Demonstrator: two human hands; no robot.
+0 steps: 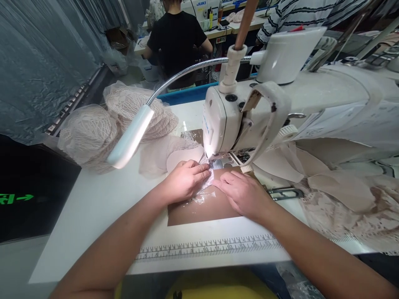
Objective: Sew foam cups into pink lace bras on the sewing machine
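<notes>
A white sewing machine (pixel 280 112) stands on a white table (pixel 102 199). A thin pale lace piece (pixel 207 182) lies under its needle on a brown mat (pixel 199 209). My left hand (pixel 183 180) presses flat on the lace, fingers together and pointing at the needle. My right hand (pixel 241 191) lies flat beside it on the mat, fingers stretched toward the presser foot. A pale foam cup (pixel 183 158) rests just beyond my left hand.
A gooseneck lamp (pixel 132 135) hangs over the table's left. Lace pieces pile at the back left (pixel 106 124) and at the right (pixel 349 199). Small scissors (pixel 285 193) lie right of my hand. A ruler strip (pixel 205 249) runs along the front edge. Two people work behind.
</notes>
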